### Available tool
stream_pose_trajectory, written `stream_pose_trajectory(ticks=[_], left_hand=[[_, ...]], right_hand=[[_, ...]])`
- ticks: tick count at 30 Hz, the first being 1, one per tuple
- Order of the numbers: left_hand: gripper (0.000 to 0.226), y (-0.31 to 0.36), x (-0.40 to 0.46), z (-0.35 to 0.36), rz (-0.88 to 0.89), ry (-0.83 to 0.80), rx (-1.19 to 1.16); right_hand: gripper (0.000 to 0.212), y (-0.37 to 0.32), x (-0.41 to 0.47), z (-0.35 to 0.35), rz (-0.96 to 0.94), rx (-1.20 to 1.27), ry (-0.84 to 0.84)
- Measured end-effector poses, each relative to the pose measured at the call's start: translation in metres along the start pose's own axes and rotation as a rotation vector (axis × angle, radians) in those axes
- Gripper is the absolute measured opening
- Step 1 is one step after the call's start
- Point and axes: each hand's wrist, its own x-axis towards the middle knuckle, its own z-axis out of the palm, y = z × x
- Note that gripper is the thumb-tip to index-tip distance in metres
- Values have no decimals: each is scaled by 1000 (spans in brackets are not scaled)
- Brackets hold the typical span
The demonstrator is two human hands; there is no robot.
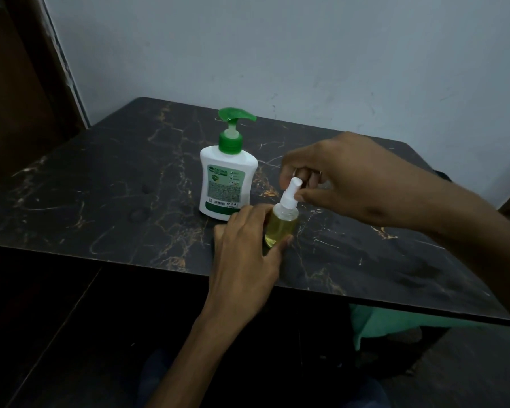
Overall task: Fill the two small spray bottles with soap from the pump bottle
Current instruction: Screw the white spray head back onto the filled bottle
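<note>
Small clear plastic spray bottle (pixel 281 225) with a white spray top (pixel 291 193), body nearly full of yellow soap, stands upright and slightly tilted on the dark marble-pattern worktop (pixel 106 187), toward the middle of the near edge. Likely light even when full, walls thin and a bit squeezable, smooth and probably slippery if soap got on the outside; narrow base, so tips easily. Best hold: the body low down with one hand, the white collar with the other for twisting. Left hand (pixel 249 245) holds the bottle body, fingers curled round its left side, thumb tip against the lower front. Right hand (pixel 336 178) comes in from the right above it, thumb and fingertips pinching the white spray top, other fingers curled over. Looks like the top is being screwed on, direction not clear. White plastic pump bottle with green pump head (pixel 228 178) stands upright just behind and left of the spray bottle, close to the left hand's knuckles, nearer the worktop's far edge. Second spray bottle not visible.
</note>
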Motion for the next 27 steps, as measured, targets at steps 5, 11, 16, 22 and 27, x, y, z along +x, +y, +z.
stream_pose_trajectory(ticks=[5,11,16,22,27], left_hand=[[38,0,0,1,0,2,13],[36,-1,-2,1,8,3,26],[35,0,-2,1,18,4,11],[34,0,-2,1,23,4,28],[36,2,-1,-2,24,-1,9]], right_hand=[[29,-3,3,1,5,-61,-24],[33,-4,9,-2,24,-86,-75],[39,-6,12,-1,-10,-162,-82],[60,-17,14,7,82,-278,2],[59,-12,11,8,94,-310,-4]])
